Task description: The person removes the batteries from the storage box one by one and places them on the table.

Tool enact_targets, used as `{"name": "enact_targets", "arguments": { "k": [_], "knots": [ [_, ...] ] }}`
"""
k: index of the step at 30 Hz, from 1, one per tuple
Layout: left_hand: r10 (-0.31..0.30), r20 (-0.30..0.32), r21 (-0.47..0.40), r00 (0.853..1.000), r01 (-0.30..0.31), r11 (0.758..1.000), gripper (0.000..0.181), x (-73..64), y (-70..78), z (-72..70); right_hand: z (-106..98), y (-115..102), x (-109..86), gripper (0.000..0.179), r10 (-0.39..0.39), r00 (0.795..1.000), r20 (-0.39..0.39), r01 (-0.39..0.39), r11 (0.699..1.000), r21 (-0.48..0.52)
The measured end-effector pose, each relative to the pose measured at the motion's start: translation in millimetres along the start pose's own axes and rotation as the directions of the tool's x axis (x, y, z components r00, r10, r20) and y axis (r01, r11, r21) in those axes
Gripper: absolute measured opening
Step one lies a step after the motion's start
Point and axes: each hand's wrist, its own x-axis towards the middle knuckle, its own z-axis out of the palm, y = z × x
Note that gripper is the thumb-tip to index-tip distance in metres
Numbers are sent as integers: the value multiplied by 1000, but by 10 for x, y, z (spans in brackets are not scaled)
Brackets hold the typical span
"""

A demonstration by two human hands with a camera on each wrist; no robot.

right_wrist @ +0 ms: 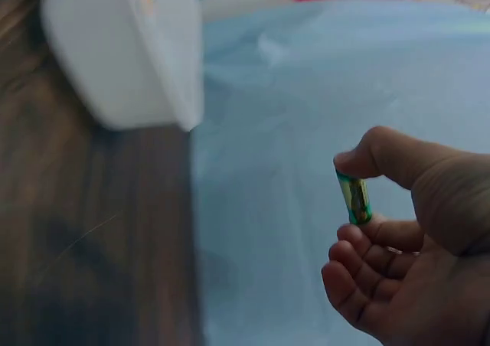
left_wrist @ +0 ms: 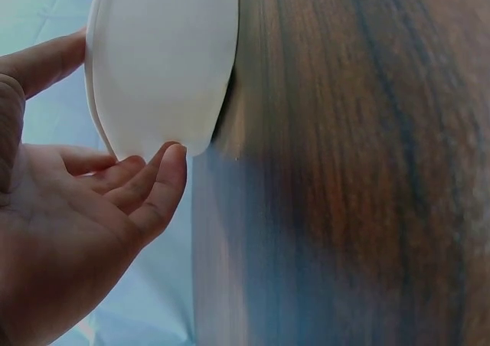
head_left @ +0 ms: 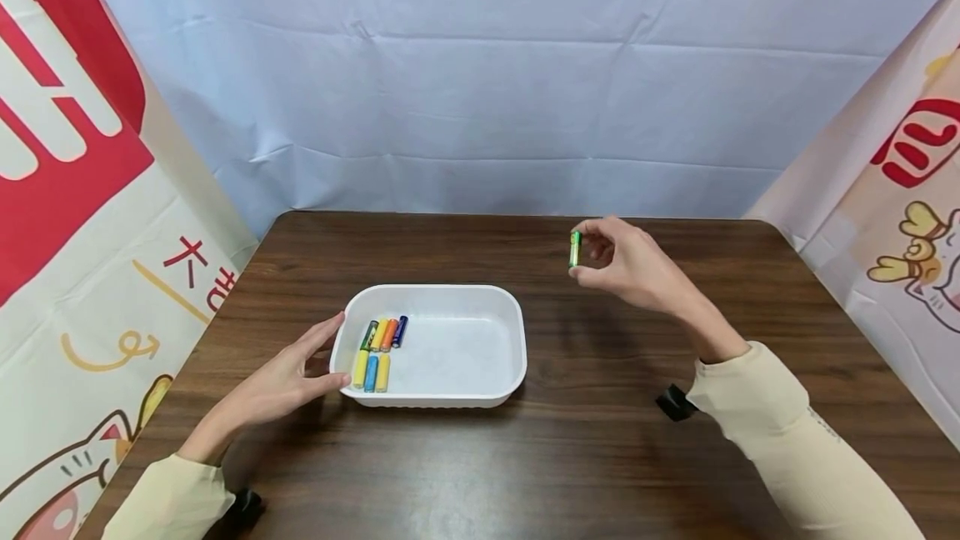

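My right hand (head_left: 630, 267) is raised above the table to the right of a white tray (head_left: 468, 400). Between thumb and fingertips it pinches a green and yellow battery (head_left: 574, 249), which stands nearly upright; the right wrist view also shows this battery (right_wrist: 357, 198). My left hand (head_left: 288, 373) holds the tray's left end, thumb at the near corner and fingers along the outer wall. In the left wrist view the curled fingers (left_wrist: 157, 193) touch that wall. Several batteries lie in two rows inside the tray's left part, among them an orange battery (head_left: 388, 335) and a light blue battery (head_left: 371, 374).
The tray stands on a dark wood table (head_left: 480, 473). A pale cloth (head_left: 487, 107) hangs behind the table's far edge, and printed banners (head_left: 187, 215) hang at both sides. A black strap piece (head_left: 676, 403) shows by the right sleeve.
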Motion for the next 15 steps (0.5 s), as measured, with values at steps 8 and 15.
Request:
{"name": "enact_targets", "arguments": {
  "k": [8, 15],
  "knots": [
    [6, -3, 10, 1000, -6, 1000, 84, 2, 0, -3, 379, 542, -154, 36, 27, 989, 148, -33, 999, 38],
    [-2, -1, 4, 1000, 2, 1000, 84, 8, 10, -2, 725, 726, -198, 45, 65, 970, 233, -70, 997, 13]
  ]
}}
